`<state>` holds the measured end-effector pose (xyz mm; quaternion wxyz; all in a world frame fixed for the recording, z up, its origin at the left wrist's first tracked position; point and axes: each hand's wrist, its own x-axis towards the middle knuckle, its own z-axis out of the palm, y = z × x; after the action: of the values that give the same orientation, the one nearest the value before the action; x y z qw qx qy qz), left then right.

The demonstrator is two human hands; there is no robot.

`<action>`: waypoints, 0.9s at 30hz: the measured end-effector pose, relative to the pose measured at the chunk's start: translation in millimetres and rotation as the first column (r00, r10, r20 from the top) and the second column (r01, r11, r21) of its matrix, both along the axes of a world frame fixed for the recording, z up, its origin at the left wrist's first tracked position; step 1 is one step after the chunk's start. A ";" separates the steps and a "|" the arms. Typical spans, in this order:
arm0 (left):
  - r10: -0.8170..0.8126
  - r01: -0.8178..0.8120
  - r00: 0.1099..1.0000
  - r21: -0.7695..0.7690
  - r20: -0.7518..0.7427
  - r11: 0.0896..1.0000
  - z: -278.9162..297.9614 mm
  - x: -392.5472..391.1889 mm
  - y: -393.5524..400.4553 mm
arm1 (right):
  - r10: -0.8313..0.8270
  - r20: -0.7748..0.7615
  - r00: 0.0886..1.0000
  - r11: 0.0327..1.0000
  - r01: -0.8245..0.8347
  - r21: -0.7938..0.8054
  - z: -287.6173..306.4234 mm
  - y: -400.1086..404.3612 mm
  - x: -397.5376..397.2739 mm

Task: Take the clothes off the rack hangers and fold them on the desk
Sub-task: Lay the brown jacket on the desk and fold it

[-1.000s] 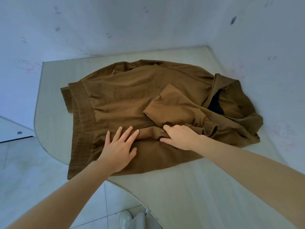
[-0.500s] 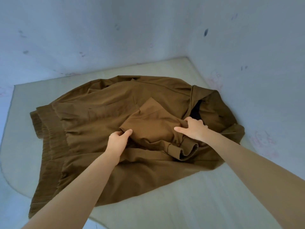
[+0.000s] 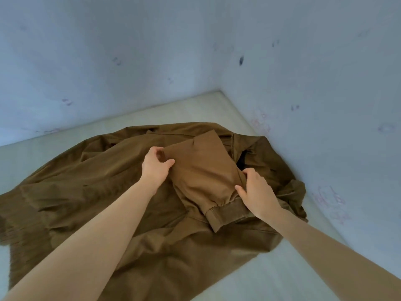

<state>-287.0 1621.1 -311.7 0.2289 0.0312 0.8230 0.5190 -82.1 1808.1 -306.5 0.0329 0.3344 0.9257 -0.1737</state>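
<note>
Fingers: our left hand (image 3: 155, 165) pinches the sleeve's upper edge; our right hand (image 3: 257, 195) grips it just above the cuff.
Bench (image 3: 282, 268): pale top, set into the wall corner.
Jacket (image 3: 97, 192): brown, spread flat across the bench, collar toward the corner.
Sleeve (image 3: 204, 170): folded over the jacket's middle.
Cuff (image 3: 225, 215): ribbed, at the sleeve's near end.

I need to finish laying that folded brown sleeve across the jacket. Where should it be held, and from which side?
Hold the sleeve at its two ends, probably from above. The ribbed cuff nearest the person is thick and bunched, so it pinches firmly; the right hand is there. The left hand grips the flat folded edge at the far left corner, keeping the panel taut over the jacket.
</note>
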 end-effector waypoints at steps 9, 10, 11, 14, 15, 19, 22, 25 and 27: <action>-0.474 0.317 0.863 -0.542 -0.176 0.778 -18.9 -18.6 -13.0 | 0.231 0.526 0.818 0.973 -0.211 -0.098 11.5 16.4 -31.9; -0.538 0.332 0.814 -0.583 -0.221 0.742 -15.1 -22.4 -16.0 | 0.231 0.534 0.813 0.971 -0.224 -0.080 21.6 19.0 -40.2; -0.564 0.318 0.778 -0.601 -0.276 0.733 -10.4 -29.0 -18.7 | 0.220 0.508 0.833 0.973 -0.223 -0.055 32.2 22.5 -50.7; -0.487 0.162 0.729 -0.570 -0.481 0.805 3.0 -62.4 -31.7 | 0.189 0.303 0.934 0.981 -0.196 -0.008 54.4 35.2 -90.9; -0.468 0.122 0.724 -0.574 -0.507 0.810 5.9 -74.6 -37.8 | 0.198 0.236 0.951 0.979 -0.205 0.008 56.4 39.4 -105.0; -0.451 0.170 0.803 -0.576 -0.390 0.800 9.0 -107.0 -58.3 | 0.230 0.092 0.969 0.973 -0.226 -0.049 47.1 56.5 -160.2; -0.495 0.195 0.790 -0.617 -0.362 0.762 7.2 -111.2 -63.4 | 0.192 0.068 0.979 0.978 -0.185 -0.097 31.4 69.4 -197.0; -0.476 0.213 0.820 -0.602 -0.318 0.770 2.1 -115.5 -61.6 | 0.107 0.094 0.990 0.989 -0.096 -0.111 16.9 79.4 -226.1; -0.490 0.242 0.832 -0.625 -0.260 0.742 -1.0 -119.4 -58.9 | 0.079 0.115 0.990 0.985 -0.060 -0.163 10.2 83.9 -238.6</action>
<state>-406.4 1562.2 -312.7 0.1505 0.2340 0.9444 0.1751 -320.7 1892.1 -296.3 0.1215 0.3080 0.9163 -0.2253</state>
